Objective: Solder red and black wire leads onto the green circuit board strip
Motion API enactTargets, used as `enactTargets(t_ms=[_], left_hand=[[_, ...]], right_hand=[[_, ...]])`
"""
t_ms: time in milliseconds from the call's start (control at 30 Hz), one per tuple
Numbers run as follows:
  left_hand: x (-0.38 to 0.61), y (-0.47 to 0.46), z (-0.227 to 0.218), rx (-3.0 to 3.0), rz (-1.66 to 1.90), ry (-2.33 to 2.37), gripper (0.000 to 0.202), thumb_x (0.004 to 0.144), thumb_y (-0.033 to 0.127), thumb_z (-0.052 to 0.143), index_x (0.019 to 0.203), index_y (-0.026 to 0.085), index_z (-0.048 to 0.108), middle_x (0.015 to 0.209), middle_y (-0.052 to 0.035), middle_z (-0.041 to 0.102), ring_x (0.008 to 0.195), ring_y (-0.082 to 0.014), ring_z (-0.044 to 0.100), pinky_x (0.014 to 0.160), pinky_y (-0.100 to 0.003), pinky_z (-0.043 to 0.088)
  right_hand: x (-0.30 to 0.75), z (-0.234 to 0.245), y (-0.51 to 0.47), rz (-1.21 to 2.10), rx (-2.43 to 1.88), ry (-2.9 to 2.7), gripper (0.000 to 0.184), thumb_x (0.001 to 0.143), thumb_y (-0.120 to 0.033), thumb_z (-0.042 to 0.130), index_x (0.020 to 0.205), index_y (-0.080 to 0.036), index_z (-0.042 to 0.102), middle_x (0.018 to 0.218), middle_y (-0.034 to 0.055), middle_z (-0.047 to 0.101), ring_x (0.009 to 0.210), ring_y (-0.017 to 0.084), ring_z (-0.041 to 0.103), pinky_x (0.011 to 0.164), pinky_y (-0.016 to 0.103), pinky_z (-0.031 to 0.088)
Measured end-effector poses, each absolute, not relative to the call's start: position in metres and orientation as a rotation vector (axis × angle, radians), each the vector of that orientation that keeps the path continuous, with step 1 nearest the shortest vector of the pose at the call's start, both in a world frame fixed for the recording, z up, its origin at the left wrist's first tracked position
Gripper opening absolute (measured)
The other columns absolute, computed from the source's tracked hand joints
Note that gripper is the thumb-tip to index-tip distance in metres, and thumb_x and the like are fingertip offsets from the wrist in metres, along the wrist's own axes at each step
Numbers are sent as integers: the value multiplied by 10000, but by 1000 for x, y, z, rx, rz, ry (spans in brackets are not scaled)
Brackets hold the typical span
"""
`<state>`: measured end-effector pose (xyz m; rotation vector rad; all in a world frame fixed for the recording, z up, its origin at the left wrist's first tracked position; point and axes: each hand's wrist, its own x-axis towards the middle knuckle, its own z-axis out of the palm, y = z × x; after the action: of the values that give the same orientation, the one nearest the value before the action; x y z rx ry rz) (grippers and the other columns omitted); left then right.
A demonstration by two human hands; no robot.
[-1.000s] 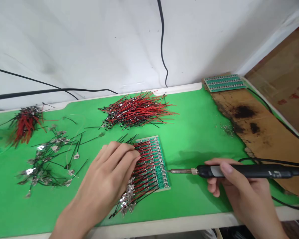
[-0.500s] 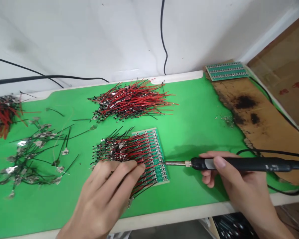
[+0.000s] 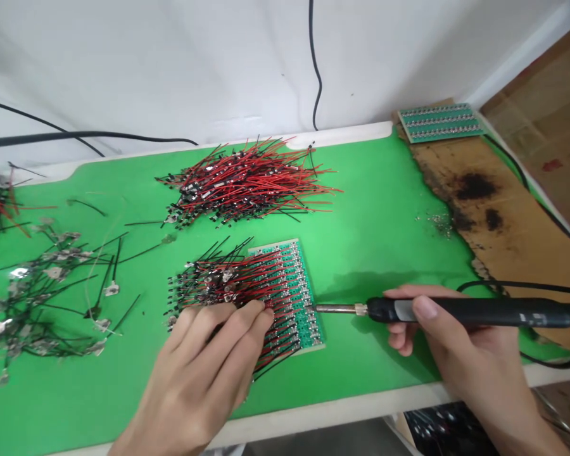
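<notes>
Left hand (image 3: 204, 370) pinched a red wire (image 3: 289, 311) over the circuit board (image 3: 304, 330), which lay on the green worktop (image 3: 370, 234); right hand (image 3: 456, 345) gripped a soldering iron (image 3: 479, 311), tip at the board's right side.

Black soldering iron (image 3: 484, 311), tip at right edge of flat green circuit board (image 3: 305, 330) with red wires (image 3: 276, 292)

A black cable (image 3: 320, 83) hangs against the white wall (image 3: 171, 63).

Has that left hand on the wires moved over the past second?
Yes. Judged against the big wire pile lying behind the circuit board, the left hand has shifted toward the table's near edge.
</notes>
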<state>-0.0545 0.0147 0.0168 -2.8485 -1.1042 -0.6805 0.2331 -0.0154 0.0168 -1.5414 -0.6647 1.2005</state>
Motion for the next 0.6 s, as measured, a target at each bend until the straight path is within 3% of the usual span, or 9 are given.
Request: enactTargets(t_ms=[267,600], left_hand=[[-55,13,13,-2836,-723,-1095,236,1034,24,670,1263,39,722,1217,-112,817,1061,-258,649,877,-434,477],[-61,13,8,-2863,-703,-1045,326,1018,0,656,1339,22,713,1258,-137,810,1087,-284,663,875,-452,482]], right_hand=[[241,9,-16,1198,-1524,-756,353,889,-600,922,971,-257,913,661,28,765,528,158,704,496,257,629],[237,15,-16,1203,-1573,-727,413,863,-647,921,958,-245,905,672,37,746,552,181,694,506,305,638]])
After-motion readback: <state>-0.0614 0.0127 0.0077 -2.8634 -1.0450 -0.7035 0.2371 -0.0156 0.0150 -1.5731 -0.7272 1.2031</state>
